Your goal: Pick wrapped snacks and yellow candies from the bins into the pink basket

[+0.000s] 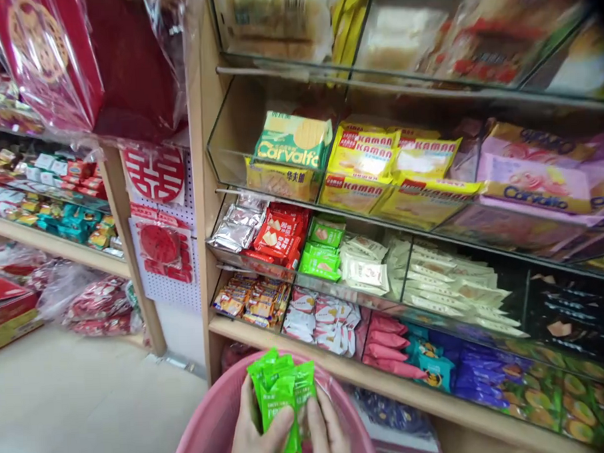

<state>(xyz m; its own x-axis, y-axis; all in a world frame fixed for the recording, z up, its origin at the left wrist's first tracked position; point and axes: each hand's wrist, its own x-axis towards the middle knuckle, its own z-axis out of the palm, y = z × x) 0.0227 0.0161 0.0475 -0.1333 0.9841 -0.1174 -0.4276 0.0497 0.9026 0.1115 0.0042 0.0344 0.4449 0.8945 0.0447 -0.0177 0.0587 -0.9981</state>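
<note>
Both the left hand and right hand pinch a bunch of green snack packets over the pink basin; the packets look light, soft and slippery, best gripped by the lower edges.

The wooden shelf unit carries clear bins of packaged biscuits and sweets.

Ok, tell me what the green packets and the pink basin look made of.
Green packets: glossy plastic film by the look, creased and catching light, gripped by left hand and right hand. Pink basin: likely moulded plastic, smooth and evenly coloured, with a soft sheen.
</note>
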